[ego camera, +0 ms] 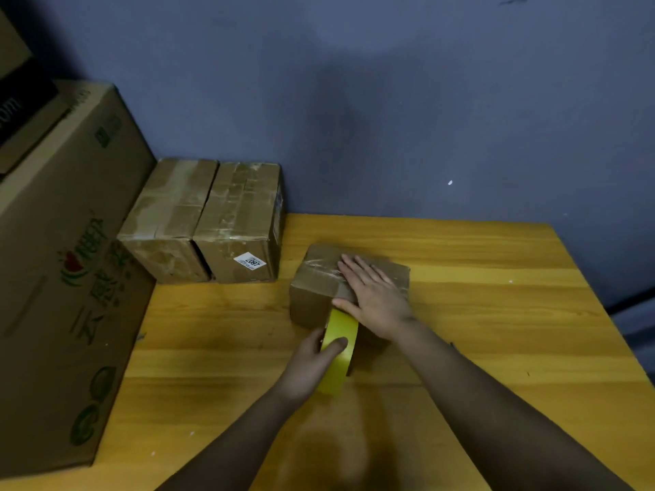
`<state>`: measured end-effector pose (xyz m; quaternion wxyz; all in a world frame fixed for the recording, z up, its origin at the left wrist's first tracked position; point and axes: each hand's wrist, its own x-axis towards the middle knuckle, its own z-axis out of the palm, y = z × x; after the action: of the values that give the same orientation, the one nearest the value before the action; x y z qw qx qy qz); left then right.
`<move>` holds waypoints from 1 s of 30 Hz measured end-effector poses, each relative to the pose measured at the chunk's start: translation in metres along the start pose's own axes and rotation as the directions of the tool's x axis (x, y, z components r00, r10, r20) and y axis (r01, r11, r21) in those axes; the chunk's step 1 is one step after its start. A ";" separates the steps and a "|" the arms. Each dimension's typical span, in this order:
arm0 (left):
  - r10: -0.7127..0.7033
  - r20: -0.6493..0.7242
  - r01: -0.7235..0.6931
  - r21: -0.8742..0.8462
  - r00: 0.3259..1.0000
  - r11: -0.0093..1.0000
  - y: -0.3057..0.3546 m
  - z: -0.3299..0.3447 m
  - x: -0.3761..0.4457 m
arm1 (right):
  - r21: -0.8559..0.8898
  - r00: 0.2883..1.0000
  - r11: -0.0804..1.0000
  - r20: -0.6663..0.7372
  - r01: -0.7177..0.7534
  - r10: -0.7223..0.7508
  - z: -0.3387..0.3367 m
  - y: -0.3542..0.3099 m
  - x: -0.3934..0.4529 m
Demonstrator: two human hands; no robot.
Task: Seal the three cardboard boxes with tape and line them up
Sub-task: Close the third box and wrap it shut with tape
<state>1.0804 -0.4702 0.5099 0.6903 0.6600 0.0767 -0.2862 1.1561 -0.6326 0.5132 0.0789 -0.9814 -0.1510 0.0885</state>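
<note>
Both forearms bare, no sleeves visible; left grip (315,359), right grip (375,299) ungloved.

Three small taped cardboard boxes (166,221) (241,221) (319,278), one yellow tape roll (340,352), one large printed carton (63,278) and two hands (312,363) (372,295) occupy the tabletop (496,331).

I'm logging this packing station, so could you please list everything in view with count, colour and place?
small cardboard box: 1, brown, table centre, under the right hand.
taped cardboard boxes: 2, brown with clear tape, side by side at the table's far left; the right one carries a white label.
tape roll: 1, yellow, against the small box's near side.
large printed carton: 1, brown with green print, left edge.
table: 1, yellow wood.
wall: 1, blue-grey, behind.
left hand: grips the tape roll.
right hand: flat on the small box's top.
</note>
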 end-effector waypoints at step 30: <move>0.219 0.076 -0.229 0.459 0.973 0.858 0.126 0.031 0.098 | 0.759 0.854 0.408 0.378 -0.507 0.358 0.006 0.098 0.045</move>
<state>1.2153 -0.5326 0.5760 0.5414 0.8073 -0.0786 -0.2212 1.2249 -0.7103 0.4831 0.5009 -0.8143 0.1643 0.2430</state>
